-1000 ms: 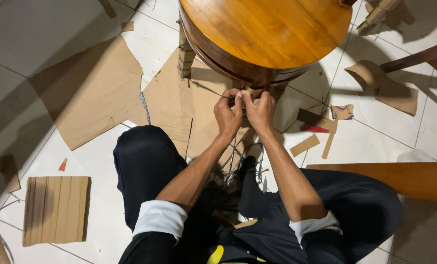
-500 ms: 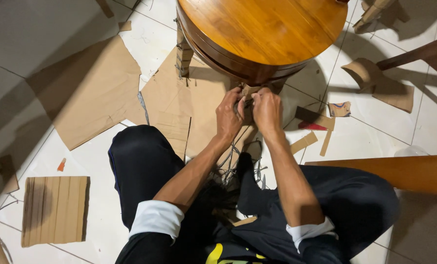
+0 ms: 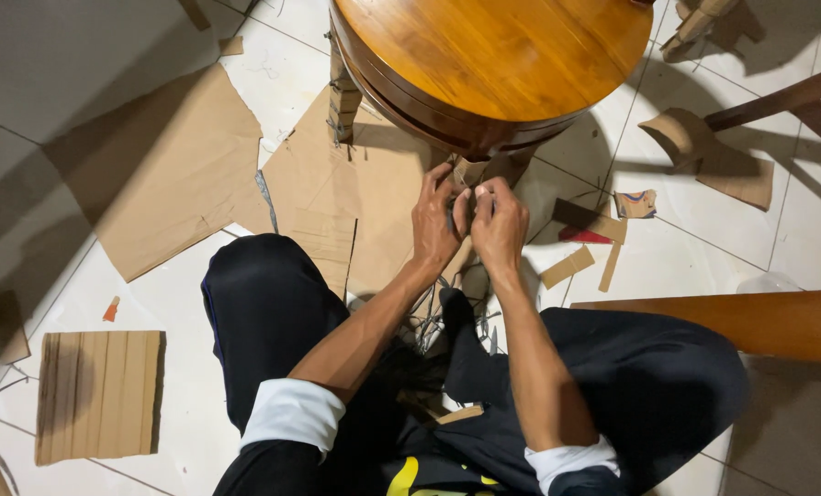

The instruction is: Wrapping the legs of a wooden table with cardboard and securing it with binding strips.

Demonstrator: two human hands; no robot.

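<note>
I sit on a tiled floor with my legs apart, facing a round wooden table. My left hand and my right hand are close together just below the table's rim, both pinched on a cardboard wrap around a table leg. Thin wire or string trails down from the hands to a tangle between my knees. Another table leg, wrapped in cardboard, stands at the left.
Large cardboard sheets lie on the floor to the left and under the table. A ribbed cardboard piece lies at lower left. Scraps and a curled piece lie to the right, beside a wooden plank.
Both hands have shifted slightly lower and to the right along the leg while staying pinched together. The view has moved a little.
</note>
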